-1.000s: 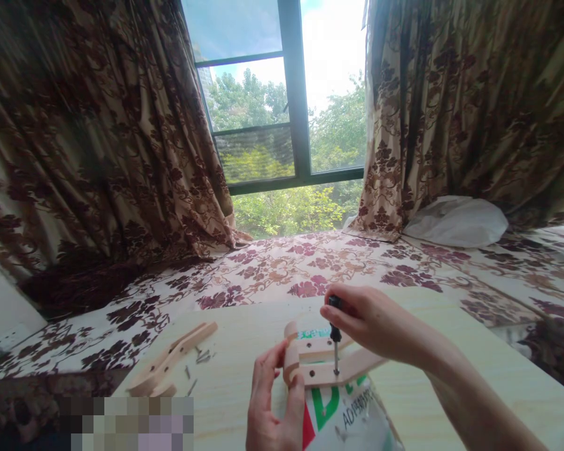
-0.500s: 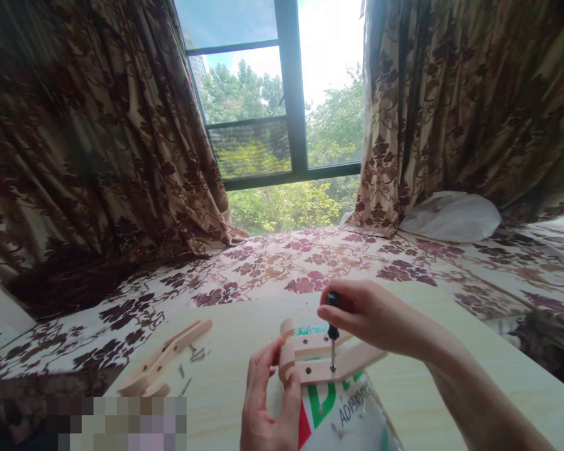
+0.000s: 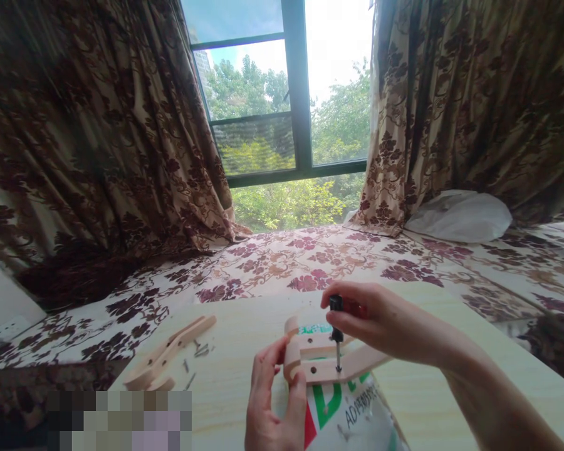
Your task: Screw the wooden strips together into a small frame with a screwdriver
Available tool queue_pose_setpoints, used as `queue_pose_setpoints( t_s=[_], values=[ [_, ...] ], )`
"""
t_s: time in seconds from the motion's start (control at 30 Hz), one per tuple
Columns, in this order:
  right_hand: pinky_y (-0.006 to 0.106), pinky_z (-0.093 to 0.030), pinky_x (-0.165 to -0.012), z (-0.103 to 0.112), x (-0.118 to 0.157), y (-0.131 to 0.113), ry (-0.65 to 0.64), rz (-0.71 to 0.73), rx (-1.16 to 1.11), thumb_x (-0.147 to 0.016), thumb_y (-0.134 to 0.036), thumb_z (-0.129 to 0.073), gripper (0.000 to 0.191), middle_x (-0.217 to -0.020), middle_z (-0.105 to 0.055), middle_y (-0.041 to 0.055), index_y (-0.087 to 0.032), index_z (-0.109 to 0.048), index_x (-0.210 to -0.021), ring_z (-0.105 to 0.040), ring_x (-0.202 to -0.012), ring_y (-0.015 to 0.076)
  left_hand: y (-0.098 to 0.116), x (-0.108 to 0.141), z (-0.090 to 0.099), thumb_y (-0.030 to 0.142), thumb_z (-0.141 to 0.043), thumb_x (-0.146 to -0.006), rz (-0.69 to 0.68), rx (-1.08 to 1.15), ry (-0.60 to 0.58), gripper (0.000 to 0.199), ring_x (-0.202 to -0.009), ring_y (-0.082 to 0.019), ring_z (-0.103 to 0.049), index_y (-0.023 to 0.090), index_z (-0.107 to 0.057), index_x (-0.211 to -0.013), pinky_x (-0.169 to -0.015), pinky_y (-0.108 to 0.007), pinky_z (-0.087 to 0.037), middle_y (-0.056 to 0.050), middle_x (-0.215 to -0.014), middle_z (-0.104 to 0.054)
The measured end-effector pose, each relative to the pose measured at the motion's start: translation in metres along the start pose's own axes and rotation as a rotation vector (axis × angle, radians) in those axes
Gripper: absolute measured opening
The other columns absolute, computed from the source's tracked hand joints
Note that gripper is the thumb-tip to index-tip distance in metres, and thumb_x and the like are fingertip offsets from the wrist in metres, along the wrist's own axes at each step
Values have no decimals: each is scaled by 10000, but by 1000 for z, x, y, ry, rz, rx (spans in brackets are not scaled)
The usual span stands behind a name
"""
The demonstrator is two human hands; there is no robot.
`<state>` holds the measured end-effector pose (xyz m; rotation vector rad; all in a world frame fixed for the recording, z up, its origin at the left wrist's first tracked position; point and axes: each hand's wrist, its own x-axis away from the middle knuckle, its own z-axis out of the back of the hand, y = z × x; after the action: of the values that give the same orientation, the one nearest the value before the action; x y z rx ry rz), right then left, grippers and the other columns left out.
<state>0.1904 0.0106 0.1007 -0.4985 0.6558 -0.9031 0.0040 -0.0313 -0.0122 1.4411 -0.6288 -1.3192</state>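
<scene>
My right hand [image 3: 371, 319] is closed on the black handle of a screwdriver [image 3: 336, 313]. The screwdriver stands upright, its tip at a hole in the near bar of a pale wooden frame [image 3: 322, 371]. My left hand [image 3: 272, 394] grips the rounded left end of that frame between thumb and fingers. Beneath the frame lies a white plastic bag [image 3: 357, 426] with green and red print. Another wooden piece [image 3: 169, 351] with dark holes rests to the left, and several screws [image 3: 200, 351] lie beside it.
The light wooden board [image 3: 235, 338] lies under the work. Behind it spreads a floral cloth [image 3: 282, 257], with a white plastic bag [image 3: 460, 216] at the right. Patterned curtains [image 3: 155, 156] flank a window [image 3: 301, 113].
The whole view has shifted, so the board, frame and hands appear slightly further right. Both hands keep their holds, and the screwdriver tip stays at the same hole.
</scene>
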Motion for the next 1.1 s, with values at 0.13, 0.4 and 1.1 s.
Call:
queue_pose_setpoints(
  t_s=[0.13,0.4,1.1],
  values=[
    [207,-307,-498,-1,-1,2,20,-4,15,-887,-311,-520,174,-619,-497,-50,-201,-519,-753,-405,-559,87,0,1,1,427,-599,-810,-16,5,-14,391,-1034,-189,-560,253,-558,-1158,-946,-292,-409,-35,-1194,-583],
    [202,-318,-509,1,0,0,19,-5,69,-867,-279,-535,84,-638,-527,-49,-217,-560,-816,-424,-569,92,-2,1,-1,414,-612,-803,-30,17,4,381,-1043,-180,-566,282,-566,-1157,-948,-280,-417,-16,-1207,-576],
    [226,-258,-490,-3,-4,1,120,-23,176,-866,-345,-536,266,-576,-461,-46,-199,-427,-671,-372,-540,95,0,0,3,381,-590,-829,-35,1,-50,376,-1114,-189,-543,250,-550,-1180,-963,-283,-413,-43,-1243,-556]
  ],
)
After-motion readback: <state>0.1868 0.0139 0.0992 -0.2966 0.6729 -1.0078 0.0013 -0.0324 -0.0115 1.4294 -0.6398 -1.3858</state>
